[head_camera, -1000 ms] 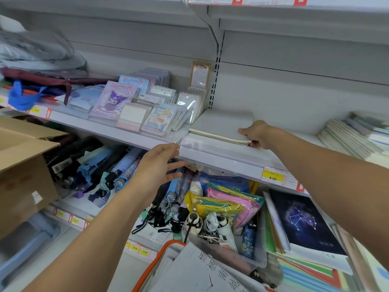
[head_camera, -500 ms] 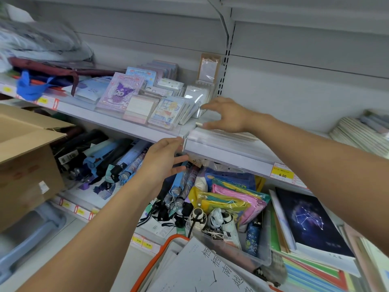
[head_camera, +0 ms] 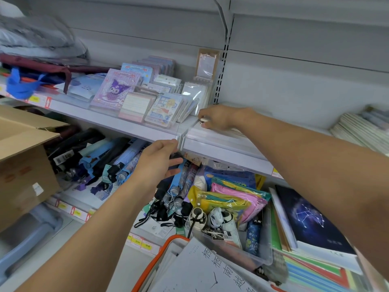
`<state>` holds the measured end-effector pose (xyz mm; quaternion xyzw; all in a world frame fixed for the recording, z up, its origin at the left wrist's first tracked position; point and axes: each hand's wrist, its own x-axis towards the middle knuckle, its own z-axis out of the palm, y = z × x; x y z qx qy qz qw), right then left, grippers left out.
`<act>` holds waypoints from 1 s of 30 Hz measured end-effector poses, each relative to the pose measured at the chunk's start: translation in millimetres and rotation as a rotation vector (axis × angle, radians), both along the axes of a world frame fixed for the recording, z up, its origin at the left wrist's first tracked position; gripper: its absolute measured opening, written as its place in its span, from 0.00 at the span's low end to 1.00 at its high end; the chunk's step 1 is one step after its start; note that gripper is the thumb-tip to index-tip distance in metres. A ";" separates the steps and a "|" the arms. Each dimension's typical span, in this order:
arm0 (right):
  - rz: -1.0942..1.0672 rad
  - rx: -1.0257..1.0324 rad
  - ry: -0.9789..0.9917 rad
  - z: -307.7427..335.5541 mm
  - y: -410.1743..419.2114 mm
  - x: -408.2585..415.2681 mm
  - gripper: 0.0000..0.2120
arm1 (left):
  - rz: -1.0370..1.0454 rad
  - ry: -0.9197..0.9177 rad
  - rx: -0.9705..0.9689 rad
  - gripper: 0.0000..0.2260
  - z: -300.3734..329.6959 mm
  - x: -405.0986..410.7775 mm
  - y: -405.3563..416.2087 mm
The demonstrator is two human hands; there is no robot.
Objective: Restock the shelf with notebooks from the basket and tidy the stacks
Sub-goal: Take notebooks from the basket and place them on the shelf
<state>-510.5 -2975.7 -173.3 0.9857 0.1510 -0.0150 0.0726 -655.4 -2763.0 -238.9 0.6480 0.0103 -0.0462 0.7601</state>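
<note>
A: Where are the notebooks right now?

B: A low stack of grey notebooks [head_camera: 235, 131] lies flat on the shelf [head_camera: 147, 131], at the left end of the right-hand bay, just behind the clear front rail [head_camera: 221, 142]. The right hand [head_camera: 219, 119] is on top of its near left corner.

A: And the grip of that hand?

B: Its fingers [head_camera: 205, 121] are curled down over the corner of the stack, tips at the edge, so it holds the notebooks there. The forearm covers most of the stack behind it.

A: What about the other hand?

B: The left hand [head_camera: 156, 163] is below and to the left, at the joint where the two shelf rails meet. The fingers are loosely spread and nearly straight, the upper fingertips touching the end of the rail; it holds nothing.

A: Anything more to restock?

B: The orange-rimmed basket [head_camera: 155, 262] sits at the bottom of the view, with white notebooks [head_camera: 202, 270] bearing black characters in it, well apart from both hands.

A: And round about?

B: Packs of small notepads [head_camera: 134, 95] stand on the shelf left of the right hand. Folded umbrellas [head_camera: 109, 161] lie on the shelf below, and a dark constellation notebook [head_camera: 311, 220] lies lower right. A cardboard box [head_camera: 23, 163] stands at the left.
</note>
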 end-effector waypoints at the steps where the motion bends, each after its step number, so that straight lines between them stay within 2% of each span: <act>1: 0.014 0.002 -0.006 -1.0 -1.0 -2.5 0.16 | -0.002 -0.006 0.008 0.09 0.0 -0.7 0.2; 8: 0.057 0.074 -0.051 -10.6 -9.5 -12.8 0.11 | -0.026 -0.018 0.046 0.10 -1.8 -4.8 -7.5; 18: -0.011 0.121 -0.089 -13.5 -7.9 -15.9 0.09 | -0.052 0.002 0.051 0.08 -5.8 -3.9 -16.1; 25: -0.040 0.131 -0.103 -14.6 -7.3 -18.8 0.11 | -0.052 0.010 0.048 0.09 -5.2 -5.3 -19.6; 27: -0.008 0.153 -0.063 -11.6 -17.4 -23.1 0.14 | -0.056 0.014 0.047 0.09 -4.7 -4.9 -20.1; 30: 0.015 0.297 -0.026 -1.4 -37.8 -45.8 0.29 | -0.069 0.017 0.050 0.07 -3.7 -5.9 -22.6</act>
